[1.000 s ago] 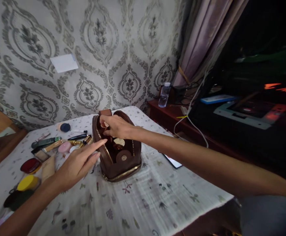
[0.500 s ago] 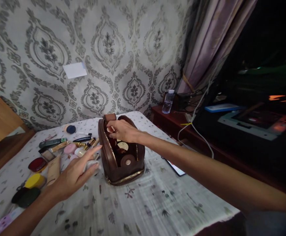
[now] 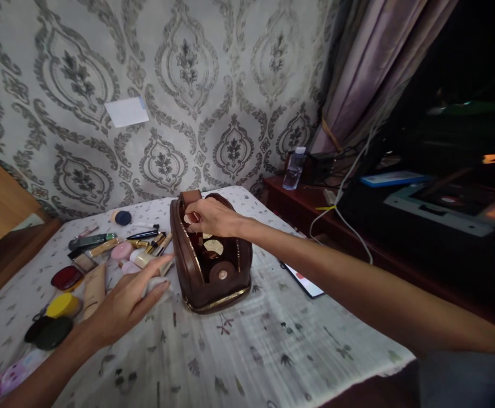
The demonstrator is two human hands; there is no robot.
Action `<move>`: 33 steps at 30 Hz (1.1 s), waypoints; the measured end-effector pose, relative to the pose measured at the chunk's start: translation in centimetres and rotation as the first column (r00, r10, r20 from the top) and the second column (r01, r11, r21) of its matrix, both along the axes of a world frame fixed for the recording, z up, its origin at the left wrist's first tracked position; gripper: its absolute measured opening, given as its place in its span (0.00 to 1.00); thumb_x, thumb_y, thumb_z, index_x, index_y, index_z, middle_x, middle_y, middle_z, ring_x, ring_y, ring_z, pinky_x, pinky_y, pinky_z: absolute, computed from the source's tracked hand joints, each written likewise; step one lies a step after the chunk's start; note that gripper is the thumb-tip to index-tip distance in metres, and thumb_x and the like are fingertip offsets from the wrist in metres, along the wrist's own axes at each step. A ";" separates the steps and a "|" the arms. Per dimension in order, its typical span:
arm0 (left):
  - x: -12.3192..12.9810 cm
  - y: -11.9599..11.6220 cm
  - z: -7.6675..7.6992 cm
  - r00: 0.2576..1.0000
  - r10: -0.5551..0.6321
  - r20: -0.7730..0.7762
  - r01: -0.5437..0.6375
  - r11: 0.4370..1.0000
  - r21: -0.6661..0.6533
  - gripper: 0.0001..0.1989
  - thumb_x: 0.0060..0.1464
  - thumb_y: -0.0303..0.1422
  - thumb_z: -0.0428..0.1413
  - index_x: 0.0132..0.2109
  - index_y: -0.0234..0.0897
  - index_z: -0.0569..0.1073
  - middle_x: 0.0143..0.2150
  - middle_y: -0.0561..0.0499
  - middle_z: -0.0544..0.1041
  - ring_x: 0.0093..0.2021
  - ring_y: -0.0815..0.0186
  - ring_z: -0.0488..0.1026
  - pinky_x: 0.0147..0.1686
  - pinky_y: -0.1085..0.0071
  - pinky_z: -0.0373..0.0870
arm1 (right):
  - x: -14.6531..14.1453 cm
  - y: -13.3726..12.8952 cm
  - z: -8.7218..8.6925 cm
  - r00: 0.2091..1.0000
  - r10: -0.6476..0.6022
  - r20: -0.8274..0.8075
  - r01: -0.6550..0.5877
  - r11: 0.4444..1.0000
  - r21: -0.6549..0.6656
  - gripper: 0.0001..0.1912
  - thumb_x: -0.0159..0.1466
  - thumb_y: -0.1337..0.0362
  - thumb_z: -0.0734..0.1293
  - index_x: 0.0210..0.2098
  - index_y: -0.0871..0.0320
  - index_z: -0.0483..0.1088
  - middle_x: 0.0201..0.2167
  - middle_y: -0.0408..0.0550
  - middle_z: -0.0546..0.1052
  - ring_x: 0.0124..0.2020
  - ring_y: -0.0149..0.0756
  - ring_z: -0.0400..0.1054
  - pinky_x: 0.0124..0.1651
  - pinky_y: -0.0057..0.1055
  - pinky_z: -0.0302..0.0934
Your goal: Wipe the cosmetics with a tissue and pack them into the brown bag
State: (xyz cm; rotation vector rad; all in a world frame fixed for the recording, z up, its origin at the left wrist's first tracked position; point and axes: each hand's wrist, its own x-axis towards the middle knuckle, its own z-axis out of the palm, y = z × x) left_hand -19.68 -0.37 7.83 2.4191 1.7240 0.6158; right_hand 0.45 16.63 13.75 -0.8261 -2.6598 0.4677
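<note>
A brown bag (image 3: 187, 272) with a gold zipper lies unzipped in the middle of the cloth-covered table. Inside it are round items, among them a pale gold disc (image 3: 214, 247) and a brown round piece (image 3: 222, 274). My right hand (image 3: 213, 217) reaches into the bag's far end, its fingers closed on a small round reddish item (image 3: 191, 217). To the left of the bag, my left hand (image 3: 130, 292) hovers with thumb and forefinger apart, holding nothing. Whitish crumpled material (image 3: 156, 285) shows behind its fingers.
Cosmetics spread over the left side, including a yellow-lidded jar (image 3: 63, 305), a red compact (image 3: 66, 277) and a beige tube (image 3: 94, 286). A phone (image 3: 304, 280) lies right of the bag. A bottle (image 3: 293, 169) and cables stand on the dark red side surface.
The view has shifted slightly. My right hand is still in the bag's far end, its fingers slightly shifted around the round item. My left hand keeps nearly the same pose.
</note>
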 end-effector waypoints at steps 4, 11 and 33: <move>0.1 -0.1 0.0 1.000 0.020 0.017 -0.020 1.000 -0.019 0.24 0.68 0.41 0.45 0.66 0.40 0.61 0.50 0.47 0.81 0.49 0.61 0.79 0.43 0.72 0.75 | -0.1 0.2 -0.3 0.999 0.014 -0.038 -0.015 1.000 -0.016 0.08 0.58 0.69 0.72 0.27 0.60 0.68 0.23 0.37 0.65 0.26 0.28 0.58 0.32 0.26 0.47; 1.2 0.9 0.6 0.994 -0.078 0.069 0.074 0.995 0.067 0.23 0.68 0.37 0.46 0.68 0.41 0.59 0.53 0.47 0.80 0.51 0.61 0.79 0.47 0.71 0.74 | 1.4 1.2 1.1 0.979 -0.055 -0.198 0.049 0.998 -0.033 0.06 0.60 0.65 0.68 0.28 0.60 0.69 0.23 0.37 0.66 0.26 0.28 0.58 0.33 0.27 0.49; 1.2 1.5 0.1 0.984 -0.148 0.100 0.140 0.987 0.080 0.23 0.68 0.35 0.46 0.68 0.41 0.61 0.49 0.49 0.82 0.45 0.66 0.80 0.43 0.74 0.74 | 4.5 1.0 3.4 0.960 -0.269 0.074 0.247 0.944 0.220 0.05 0.61 0.63 0.69 0.32 0.59 0.73 0.27 0.44 0.74 0.31 0.34 0.64 0.33 0.28 0.50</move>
